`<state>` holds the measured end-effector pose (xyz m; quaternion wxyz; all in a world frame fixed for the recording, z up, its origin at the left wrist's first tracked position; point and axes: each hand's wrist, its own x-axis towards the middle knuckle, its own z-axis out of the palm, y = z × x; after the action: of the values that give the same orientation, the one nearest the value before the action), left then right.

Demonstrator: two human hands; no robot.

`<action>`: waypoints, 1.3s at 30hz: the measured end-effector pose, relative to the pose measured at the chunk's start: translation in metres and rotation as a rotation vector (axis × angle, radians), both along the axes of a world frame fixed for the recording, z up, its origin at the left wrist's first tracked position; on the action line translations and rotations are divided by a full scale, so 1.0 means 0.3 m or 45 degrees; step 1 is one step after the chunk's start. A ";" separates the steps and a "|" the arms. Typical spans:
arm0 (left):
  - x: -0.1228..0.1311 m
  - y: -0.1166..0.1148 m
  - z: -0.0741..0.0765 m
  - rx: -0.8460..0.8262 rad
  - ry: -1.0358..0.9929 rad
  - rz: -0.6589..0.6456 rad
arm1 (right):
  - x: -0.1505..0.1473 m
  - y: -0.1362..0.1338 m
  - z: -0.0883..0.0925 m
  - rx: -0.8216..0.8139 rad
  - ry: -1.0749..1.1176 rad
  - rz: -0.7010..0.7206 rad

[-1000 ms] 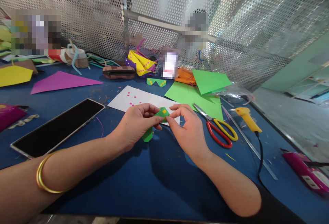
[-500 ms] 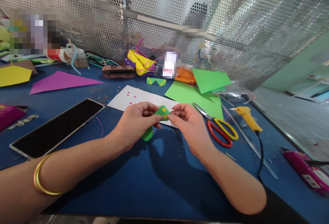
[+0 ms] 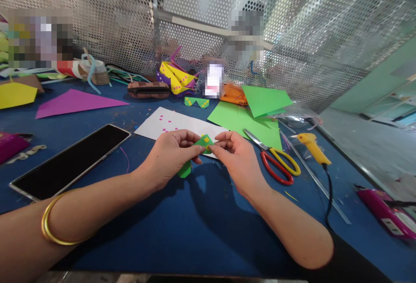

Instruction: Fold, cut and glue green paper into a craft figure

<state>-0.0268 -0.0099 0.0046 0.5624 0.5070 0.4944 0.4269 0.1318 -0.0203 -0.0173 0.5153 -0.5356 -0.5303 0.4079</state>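
Note:
My left hand (image 3: 173, 155) is closed on a small green paper piece (image 3: 202, 141) with yellow squares on it, thumb on top and fingers behind. A lower end of the green paper sticks out below that hand; the middle is hidden by the fingers. My right hand (image 3: 235, 155) pinches the piece's right edge, its thumb tip by a yellow square. Both hands are above the table just in front of a white sheet (image 3: 182, 122) scattered with small pink squares. Farther back lies a similar green paper cutout (image 3: 196, 102) with yellow squares.
Red-and-yellow-handled scissors (image 3: 276, 161) lie right of my right hand, beside light green paper (image 3: 224, 114). Beyond them is a yellow glue gun (image 3: 313, 148) with a black cord. A phone (image 3: 73, 159) lies at left. Magenta paper (image 3: 74, 103) and a perforated metal screen (image 3: 113, 23) are behind.
The right thumb has shifted slightly over the yellow square at the edge of the green piece. Both hands keep their hold; the view has moved a little.

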 end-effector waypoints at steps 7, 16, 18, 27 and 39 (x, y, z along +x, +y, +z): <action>-0.003 0.007 -0.011 0.050 -0.033 -0.055 | 0.000 -0.002 0.000 0.001 0.002 -0.002; -0.005 0.004 -0.004 0.059 0.029 -0.049 | -0.002 0.000 0.031 -0.155 0.193 0.019; -0.006 0.003 -0.005 0.060 0.049 -0.058 | -0.003 0.000 0.028 -0.161 0.201 0.023; -0.005 0.002 -0.005 0.114 0.106 -0.074 | -0.001 0.002 0.020 -0.159 0.254 0.054; -0.009 0.000 0.000 0.138 0.047 -0.004 | 0.005 0.000 0.033 -0.231 0.331 0.095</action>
<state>-0.0295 -0.0098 0.0046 0.5256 0.5454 0.4799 0.4428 0.1332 -0.0202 -0.0074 0.5133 -0.5026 -0.4397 0.5390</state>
